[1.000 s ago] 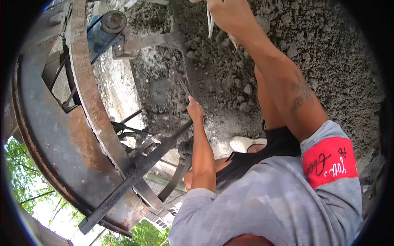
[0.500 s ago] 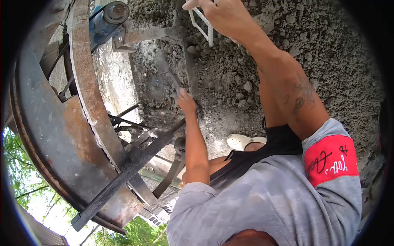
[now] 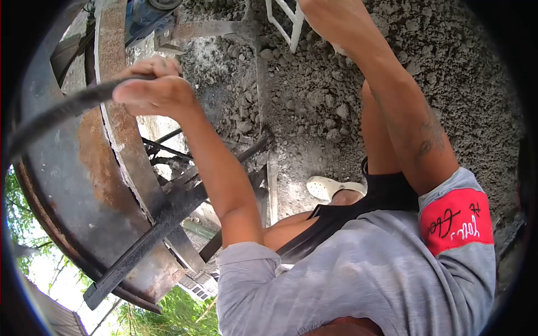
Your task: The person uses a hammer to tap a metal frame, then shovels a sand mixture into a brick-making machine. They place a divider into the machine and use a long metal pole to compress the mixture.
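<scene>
My left hand point(image 3: 157, 92) is raised at the left, fingers wrapped round a long dark bar-like tool point(image 3: 73, 106). The tool runs left towards the camera's edge, where its far end is lost in the dark border. It crosses in front of a rusty curved metal drum point(image 3: 61, 151) and a flat metal strip point(image 3: 112, 50). At the top edge is my right hand point(image 3: 325, 17), its fingers cut off by the frame. Right beside that hand stands a white bent-rod frame point(image 3: 295, 31). Lumpy grey rubble point(image 3: 314, 84) covers the ground below both hands.
A dark beam point(image 3: 151, 241) slants across the lower left, in front of the drum. Behind the strip sits a blue motor point(image 3: 148, 19). A metal rail point(image 3: 260, 84) crosses the rubble. My foot in a cream clog point(image 3: 330, 189) is near the middle.
My left hand has swung up and left with its tool, away from the rubble between the rails. The right hand is slightly higher in view, with its fingers now out of frame.
</scene>
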`<state>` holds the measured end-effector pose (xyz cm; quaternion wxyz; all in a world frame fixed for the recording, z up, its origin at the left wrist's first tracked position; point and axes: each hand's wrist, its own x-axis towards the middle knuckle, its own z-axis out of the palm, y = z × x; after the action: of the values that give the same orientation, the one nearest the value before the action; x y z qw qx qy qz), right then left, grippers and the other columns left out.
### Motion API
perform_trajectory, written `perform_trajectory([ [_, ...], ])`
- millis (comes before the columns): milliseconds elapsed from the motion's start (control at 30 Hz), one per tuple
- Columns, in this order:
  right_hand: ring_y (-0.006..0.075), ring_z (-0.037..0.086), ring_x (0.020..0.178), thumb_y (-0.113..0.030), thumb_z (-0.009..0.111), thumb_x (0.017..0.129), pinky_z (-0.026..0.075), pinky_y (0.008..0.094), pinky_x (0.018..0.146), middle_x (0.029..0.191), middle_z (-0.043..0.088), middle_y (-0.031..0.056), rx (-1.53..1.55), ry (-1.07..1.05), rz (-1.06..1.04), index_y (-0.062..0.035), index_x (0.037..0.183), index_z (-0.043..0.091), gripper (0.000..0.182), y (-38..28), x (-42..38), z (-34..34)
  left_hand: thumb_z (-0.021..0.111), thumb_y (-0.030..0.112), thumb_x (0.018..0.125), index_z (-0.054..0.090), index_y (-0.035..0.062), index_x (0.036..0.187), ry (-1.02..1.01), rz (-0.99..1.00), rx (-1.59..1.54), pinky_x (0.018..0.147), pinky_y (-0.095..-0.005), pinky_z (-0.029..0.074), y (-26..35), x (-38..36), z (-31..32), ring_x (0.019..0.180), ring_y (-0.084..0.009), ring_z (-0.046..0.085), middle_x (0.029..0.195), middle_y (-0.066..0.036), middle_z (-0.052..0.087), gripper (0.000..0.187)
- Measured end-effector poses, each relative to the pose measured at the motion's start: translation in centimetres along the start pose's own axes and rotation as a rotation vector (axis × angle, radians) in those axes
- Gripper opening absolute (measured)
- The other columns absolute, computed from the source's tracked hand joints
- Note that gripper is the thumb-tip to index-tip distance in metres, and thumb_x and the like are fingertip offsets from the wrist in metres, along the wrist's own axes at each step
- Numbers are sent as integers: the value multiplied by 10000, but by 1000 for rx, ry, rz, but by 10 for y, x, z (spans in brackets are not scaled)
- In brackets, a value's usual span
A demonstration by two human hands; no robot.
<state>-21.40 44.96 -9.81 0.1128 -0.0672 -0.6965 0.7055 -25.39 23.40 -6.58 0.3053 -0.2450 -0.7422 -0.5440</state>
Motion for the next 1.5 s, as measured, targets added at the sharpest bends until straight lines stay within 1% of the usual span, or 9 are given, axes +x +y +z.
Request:
perform_trajectory([
  [100, 166, 512, 604, -74, 382, 822, 412, 294, 560, 659, 532, 81, 65, -23, -105, -23, 816, 593, 217, 3, -2, -8, 330, 360, 929, 337, 34, 573, 39, 420, 1122, 351, -288, 302, -132, -170, -54, 396, -160, 357, 507, -69, 388, 482],
  [200, 162, 512, 608, -68, 380, 824, 411, 291, 557, 672, 541, 88, 37, -30, -57, -22, 807, 593, 219, -4, -6, -22, 327, 468, 915, 571, -69, 757, -667, -1229, 1099, 616, -464, 398, -139, -318, -95, 658, -408, 520, 689, -244, 548, 611],
  [433, 118, 477, 523, -81, 422, 830, 388, 261, 478, 628, 536, 41, -3, 132, -59, -18, 829, 578, 169, -31, -24, -13, 317, 490, 921, 389, 79, 600, -45, -993, 304, 385, -254, 272, -68, -167, -25, 408, -71, 355, 482, 11, 349, 526],
  [700, 86, 472, 594, -82, 452, 845, 383, 236, 528, 781, 634, 75, -25, 12, -26, -13, 843, 527, 103, -30, -26, -18, 327, 386, 917, 480, -2, 643, -98, -126, 666, 386, -303, 302, -68, -170, -38, 392, -164, 395, 489, -57, 412, 499],
  [833, 100, 510, 671, -93, 454, 853, 397, 238, 579, 831, 650, 97, -7, 61, -82, -10, 861, 525, 109, -29, -36, -22, 326, 462, 919, 565, -55, 758, -457, -1268, 986, 570, -454, 383, -117, -328, -99, 573, -381, 495, 632, -223, 532, 591],
  [1067, 127, 553, 788, -127, 541, 830, 457, 271, 670, 896, 623, 83, -58, -4, 35, -46, 943, 559, 140, -4, -21, -38, 391, 444, 905, 538, -18, 751, -154, -952, 635, 553, -416, 398, -66, -250, -30, 587, -334, 525, 625, -174, 528, 508],
  [1133, 318, 425, 1182, -255, 535, 861, 311, 361, 1022, 1319, 372, 205, 176, -132, -73, -27, 1325, 305, 565, 24, -4, -40, 427, 405, 898, 511, 21, 742, -85, -740, 549, 500, -372, 391, -32, -186, -2, 500, -239, 508, 558, -101, 497, 423],
  [1267, 293, 468, 1142, -132, 427, 897, 352, 368, 1013, 1121, 532, 256, 123, -84, -60, 136, 1135, 368, 363, 3, -11, -18, 441, 401, 890, 480, 16, 831, -131, -448, 497, 539, -438, 426, 3, -135, -4, 588, -396, 538, 621, -179, 529, 391],
  [1500, 307, 482, 1128, -85, 395, 896, 379, 403, 993, 1133, 499, 301, 164, -87, 49, 128, 1095, 381, 292, 0, 1, -12, 402, 406, 894, 522, -34, 903, -93, -1450, 995, 686, -496, 437, -70, -366, -98, 792, -454, 563, 797, -287, 587, 456],
])
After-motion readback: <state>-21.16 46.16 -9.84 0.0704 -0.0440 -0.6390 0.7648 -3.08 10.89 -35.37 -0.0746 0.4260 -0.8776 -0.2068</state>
